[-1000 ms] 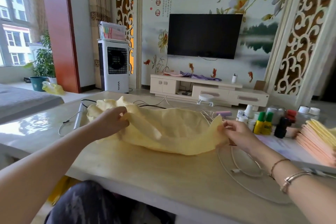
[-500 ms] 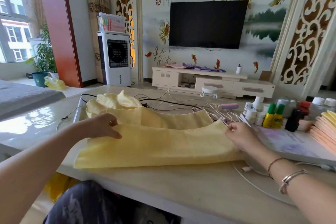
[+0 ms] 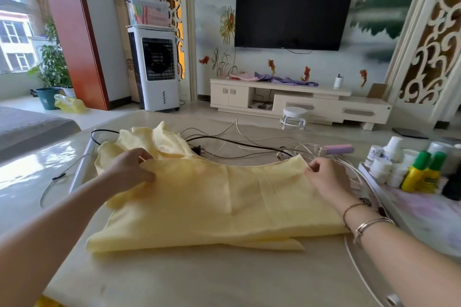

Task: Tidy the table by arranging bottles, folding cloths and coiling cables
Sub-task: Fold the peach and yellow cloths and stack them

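At mid-frame we pinched the far edge of a yellow cloth (image 3: 214, 202) lying folded on the table (image 3: 224, 279), left hand (image 3: 129, 169) at one corner, right hand (image 3: 326, 177) at the other; cables (image 3: 249, 147) trailed behind, bottles (image 3: 414, 172) clustered at right.

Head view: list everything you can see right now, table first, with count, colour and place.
cloth: one, pale yellow, spread mid-table, far edge folded toward the person
cables: several, black and white, tangled behind the cloth
purple device: one, lilac, among the cables
green-capped bottles: two, yellow, right side of the table
white jars: several, white, left of the green-capped bottles
table: one, beige
TV: one, black, on the wall
air cooler: one, white, by the wall at left
left hand: pinches the cloth's far left corner
right hand: pinches the cloth's far right corner
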A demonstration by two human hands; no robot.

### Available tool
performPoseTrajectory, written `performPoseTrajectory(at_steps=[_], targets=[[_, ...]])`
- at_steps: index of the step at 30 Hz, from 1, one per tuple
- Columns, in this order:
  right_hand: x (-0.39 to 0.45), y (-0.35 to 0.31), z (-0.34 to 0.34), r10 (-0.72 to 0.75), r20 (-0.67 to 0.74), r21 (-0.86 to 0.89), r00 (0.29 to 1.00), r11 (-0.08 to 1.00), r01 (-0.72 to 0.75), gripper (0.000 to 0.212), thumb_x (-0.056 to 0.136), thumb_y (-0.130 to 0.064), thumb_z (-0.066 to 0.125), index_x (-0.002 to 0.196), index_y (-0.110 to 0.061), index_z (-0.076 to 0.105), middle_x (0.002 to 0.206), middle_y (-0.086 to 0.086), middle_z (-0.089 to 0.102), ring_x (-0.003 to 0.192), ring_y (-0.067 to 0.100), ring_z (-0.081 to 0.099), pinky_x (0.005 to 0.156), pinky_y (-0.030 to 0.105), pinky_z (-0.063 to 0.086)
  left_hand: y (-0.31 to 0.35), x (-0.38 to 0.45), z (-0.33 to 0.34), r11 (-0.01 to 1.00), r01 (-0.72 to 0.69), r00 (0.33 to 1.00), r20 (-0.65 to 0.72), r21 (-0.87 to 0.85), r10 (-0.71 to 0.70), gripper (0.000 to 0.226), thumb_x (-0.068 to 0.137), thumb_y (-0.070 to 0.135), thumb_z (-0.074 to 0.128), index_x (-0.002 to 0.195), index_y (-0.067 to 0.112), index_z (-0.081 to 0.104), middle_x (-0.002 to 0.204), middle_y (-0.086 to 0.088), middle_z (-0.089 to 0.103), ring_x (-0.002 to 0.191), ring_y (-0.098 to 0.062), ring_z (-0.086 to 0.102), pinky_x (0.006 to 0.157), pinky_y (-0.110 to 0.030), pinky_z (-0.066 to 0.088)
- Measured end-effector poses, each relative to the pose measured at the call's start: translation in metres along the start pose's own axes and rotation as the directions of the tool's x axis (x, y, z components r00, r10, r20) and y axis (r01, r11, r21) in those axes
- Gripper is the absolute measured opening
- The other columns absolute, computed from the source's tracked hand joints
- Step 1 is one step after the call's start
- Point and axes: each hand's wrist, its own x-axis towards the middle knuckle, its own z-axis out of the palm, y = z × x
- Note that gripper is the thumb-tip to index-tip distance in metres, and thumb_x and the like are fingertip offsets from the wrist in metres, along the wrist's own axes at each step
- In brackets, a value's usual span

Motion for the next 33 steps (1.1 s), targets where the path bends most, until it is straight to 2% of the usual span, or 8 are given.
performPoseTrajectory(at_steps=[7,13,19,22,25,27,30,33], targets=[[0.017,-0.003,0.014,0.004,-0.031,-0.099,1.0,0.995,-0.007,0.019,0.083,-0.026,0.062,0.067,-0.026,0.051,0.083,0.001,0.063,0.09,0.028,0.058,0.078,0.038,0.048,-0.002,0.012,0.019,0.998,0.03,0.995,-0.095,0.055,-0.025,0.026,0.079,0.01,0.067,0.101,0.022,0.06,0.102,-0.002,0.056,0.089,-0.022,0.051,0.071,-0.029,0.038],[0.022,-0.002,0.017,-0.034,-0.062,-0.159,0.997,0.987,0.024,0.013,0.087,-0.026,0.058,0.076,-0.025,0.053,0.083,0.002,0.062,0.092,0.029,0.059,0.085,0.041,0.047,-0.003,0.005,0.027,0.999,-0.04,0.976,-0.213,-0.029,0.033,0.021,0.083,0.009,0.059,0.1,0.022,0.061,0.099,-0.002,0.058,0.085,-0.021,0.05,0.058,-0.027,0.034],[0.014,-0.005,0.015,-0.202,-0.091,-0.259,0.975,0.95,0.173,0.021,0.086,-0.024,0.063,0.098,-0.015,0.049,0.108,0.007,0.054,0.107,0.031,0.048,0.085,0.042,0.04,-0.007,-0.006,0.03,0.945,-0.116,0.951,-0.241,0.304,0.194,0.042,0.082,0.023,0.067,0.121,0.019,0.05,0.13,-0.006,0.046,0.117,-0.032,0.041,0.087,-0.043,0.04],[0.002,-0.014,0.005,-0.365,-0.037,-0.161,0.93,0.921,0.355,0.023,0.083,-0.022,0.067,0.098,-0.014,0.052,0.105,0.008,0.055,0.104,0.031,0.049,0.086,0.041,0.039,0.005,-0.021,0.028,0.901,-0.22,0.904,-0.27,0.373,0.332,0.039,0.084,0.025,0.065,0.12,0.02,0.052,0.132,-0.002,0.043,0.123,-0.031,0.032,0.095,-0.046,0.036],[-0.025,-0.022,-0.01,-0.54,0.082,-0.019,0.838,0.84,0.543,0.016,0.081,-0.023,0.068,0.09,-0.02,0.055,0.093,-0.002,0.054,0.095,0.022,0.05,0.086,0.036,0.041,0.009,-0.047,0.029,0.823,-0.438,0.833,-0.182,0.362,0.523,0.02,0.086,0.035,0.06,0.103,0.024,0.059,0.118,0.006,0.05,0.114,-0.023,0.039,0.091,-0.039,0.037],[-0.047,-0.024,-0.022,-0.619,0.188,0.037,0.763,0.781,0.624,0.017,0.081,-0.029,0.069,0.091,-0.024,0.055,0.093,-0.007,0.053,0.094,0.017,0.048,0.088,0.033,0.04,0.005,-0.07,0.031,0.726,-0.578,0.758,-0.085,0.372,0.647,0.027,0.085,0.053,0.049,0.097,0.031,0.058,0.105,0.018,0.049,0.104,-0.011,0.041,0.086,-0.033,0.039],[-0.072,-0.025,-0.04,-0.644,0.37,0.107,0.669,0.745,0.658,0.029,0.08,-0.039,0.069,0.103,-0.028,0.055,0.101,-0.011,0.052,0.099,0.011,0.046,0.092,0.027,0.039,-0.003,-0.1,0.029,0.585,-0.691,0.664,0.054,0.425,0.745,0.041,0.084,0.07,0.038,0.099,0.036,0.056,0.102,0.027,0.047,0.097,-0.001,0.044,0.078,-0.027,0.043],[-0.093,-0.021,-0.05,-0.612,0.508,0.026,0.606,0.714,0.7,0.043,0.078,-0.042,0.067,0.115,-0.031,0.048,0.112,-0.014,0.049,0.109,0.009,0.041,0.099,0.027,0.035,-0.013,-0.12,0.024,0.453,-0.733,0.608,0.191,0.507,0.771,0.047,0.083,0.073,0.039,0.108,0.038,0.057,0.108,0.025,0.049,0.098,-0.002,0.05,0.084,-0.021,0.042]])
